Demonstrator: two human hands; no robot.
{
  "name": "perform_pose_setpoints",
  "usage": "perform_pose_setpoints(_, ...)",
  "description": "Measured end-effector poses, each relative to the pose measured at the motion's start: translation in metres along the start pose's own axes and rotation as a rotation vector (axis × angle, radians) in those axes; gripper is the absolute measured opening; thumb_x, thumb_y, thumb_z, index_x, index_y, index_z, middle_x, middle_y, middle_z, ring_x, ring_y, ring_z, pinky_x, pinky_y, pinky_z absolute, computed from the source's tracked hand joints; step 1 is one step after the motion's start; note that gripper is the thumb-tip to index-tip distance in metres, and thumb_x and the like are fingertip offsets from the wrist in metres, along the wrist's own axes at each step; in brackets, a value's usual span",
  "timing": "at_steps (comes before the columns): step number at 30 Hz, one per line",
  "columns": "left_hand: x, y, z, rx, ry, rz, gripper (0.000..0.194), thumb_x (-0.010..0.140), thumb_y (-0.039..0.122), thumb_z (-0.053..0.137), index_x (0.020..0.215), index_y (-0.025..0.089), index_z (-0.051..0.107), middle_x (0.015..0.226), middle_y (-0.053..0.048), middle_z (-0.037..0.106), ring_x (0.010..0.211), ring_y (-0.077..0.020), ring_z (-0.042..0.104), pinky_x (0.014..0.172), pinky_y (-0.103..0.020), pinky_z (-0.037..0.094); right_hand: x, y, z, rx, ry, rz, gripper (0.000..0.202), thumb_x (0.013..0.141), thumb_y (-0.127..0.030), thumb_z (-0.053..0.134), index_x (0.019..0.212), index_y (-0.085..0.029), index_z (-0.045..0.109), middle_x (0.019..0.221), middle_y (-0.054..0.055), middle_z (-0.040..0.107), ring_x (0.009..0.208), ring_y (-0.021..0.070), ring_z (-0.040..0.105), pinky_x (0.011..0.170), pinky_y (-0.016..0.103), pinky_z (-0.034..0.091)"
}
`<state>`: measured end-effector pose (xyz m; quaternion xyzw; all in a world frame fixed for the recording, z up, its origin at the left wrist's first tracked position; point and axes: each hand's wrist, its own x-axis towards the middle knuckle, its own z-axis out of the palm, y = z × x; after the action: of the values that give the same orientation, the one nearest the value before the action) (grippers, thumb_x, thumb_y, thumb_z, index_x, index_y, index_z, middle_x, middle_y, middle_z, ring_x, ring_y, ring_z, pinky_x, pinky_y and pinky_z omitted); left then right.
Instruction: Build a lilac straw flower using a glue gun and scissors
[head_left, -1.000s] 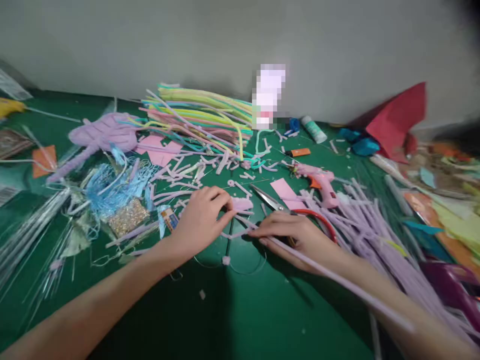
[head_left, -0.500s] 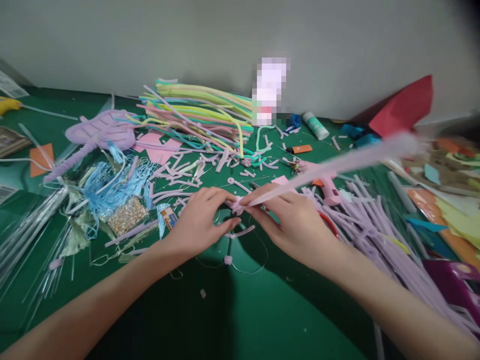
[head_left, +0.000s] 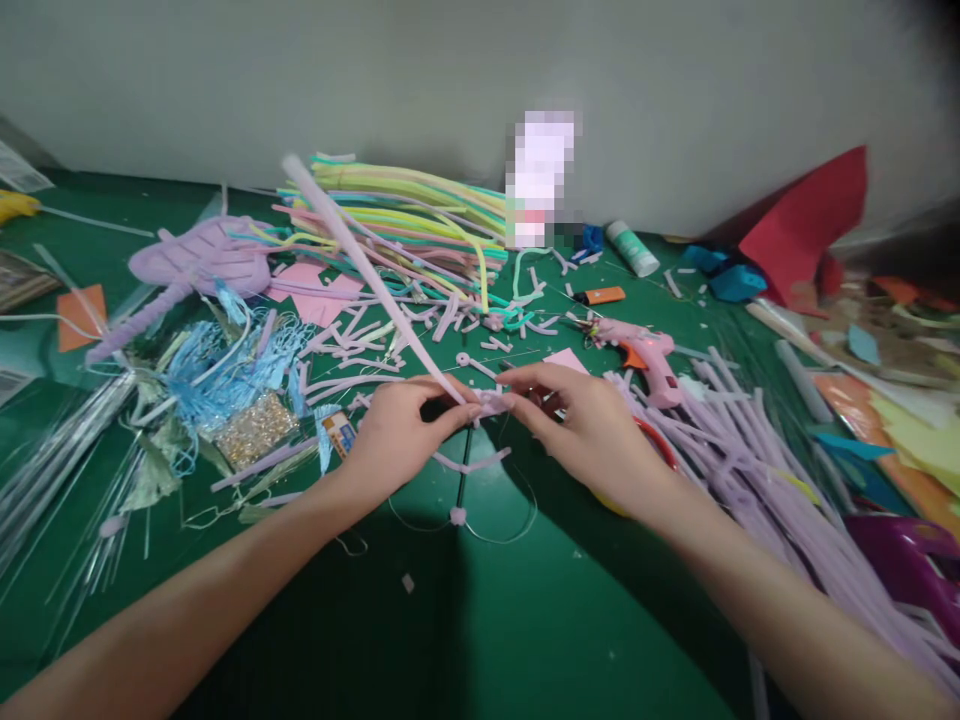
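Note:
My left hand [head_left: 409,425] pinches a long pale purple fuzzy stem [head_left: 375,285], whose free end slants up to the left over the colored bundle. Between both hands lies a small purple twisted piece [head_left: 491,402], and my right hand [head_left: 574,410] grips its right side with thumb and index finger. Below it a thin dark rod runs down to a small purple knob [head_left: 458,516], with a curved purple strip [head_left: 472,466] across the rod and a thin wire loop around. Fingertips hide part of the twisted piece.
Cut purple bits lie beyond my hands. A pink glue gun [head_left: 649,360], an orange-handled tool [head_left: 604,295] and purple stems [head_left: 757,470] are on the right. Blue tassels [head_left: 225,365], a bead bag [head_left: 255,430] and a purple fan shape [head_left: 202,260] are on the left.
The long purple stem has swung from pointing right to pointing up-left, and its near end is now at my left fingertips. My right hand has shifted slightly right.

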<state>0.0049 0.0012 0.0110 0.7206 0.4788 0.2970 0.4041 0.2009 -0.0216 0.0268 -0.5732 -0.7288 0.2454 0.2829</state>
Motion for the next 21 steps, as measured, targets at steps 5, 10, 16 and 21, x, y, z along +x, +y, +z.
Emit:
perform_pose_setpoints(5, 0.003, 0.004, 0.004, 0.034, 0.010, 0.002, 0.013, 0.085, 0.027, 0.068, 0.080, 0.018, 0.076, 0.091, -0.003, 0.078, 0.086, -0.0197, 0.072, 0.080, -0.028, 0.053, -0.001, 0.002, 0.012, 0.176, -0.083, 0.071, 0.016, 0.091, -0.033, 0.061, 0.096, -0.020, 0.069, 0.090, 0.003, 0.076, 0.075, 0.0171, 0.069, 0.065, 0.028, 0.051)
perform_pose_setpoints(10, 0.005, -0.001, -0.001, 0.037, -0.022, 0.002, 0.016, 0.085, 0.033, 0.069, 0.085, 0.018, 0.076, 0.095, -0.003, 0.078, 0.090, -0.0209, 0.072, 0.082, -0.029, 0.052, 0.003, 0.006, 0.010, 0.205, -0.126, 0.052, 0.010, 0.091, -0.026, 0.060, 0.089, -0.019, 0.068, 0.083, 0.001, 0.075, 0.069, 0.0147, 0.067, 0.063, 0.026, 0.049)
perform_pose_setpoints(16, 0.007, -0.008, -0.008, 0.085, -0.063, -0.011, 0.016, 0.084, 0.036, 0.070, 0.083, 0.021, 0.076, 0.099, -0.003, 0.079, 0.094, -0.0238, 0.072, 0.084, -0.032, 0.053, -0.007, 0.021, -0.002, -0.108, -0.081, -0.188, 0.011, 0.091, -0.021, 0.060, 0.089, -0.019, 0.071, 0.085, 0.005, 0.073, 0.078, 0.0172, 0.065, 0.070, 0.029, 0.050)
perform_pose_setpoints(21, 0.006, -0.010, -0.007, 0.093, -0.059, 0.005, 0.019, 0.086, 0.038, 0.067, 0.086, 0.022, 0.077, 0.103, -0.003, 0.078, 0.096, -0.0246, 0.072, 0.089, -0.036, 0.054, -0.015, 0.035, 0.000, -0.269, -0.011, -0.363, 0.014, 0.091, -0.019, 0.059, 0.089, -0.018, 0.073, 0.088, 0.008, 0.070, 0.083, 0.0203, 0.063, 0.074, 0.034, 0.053)
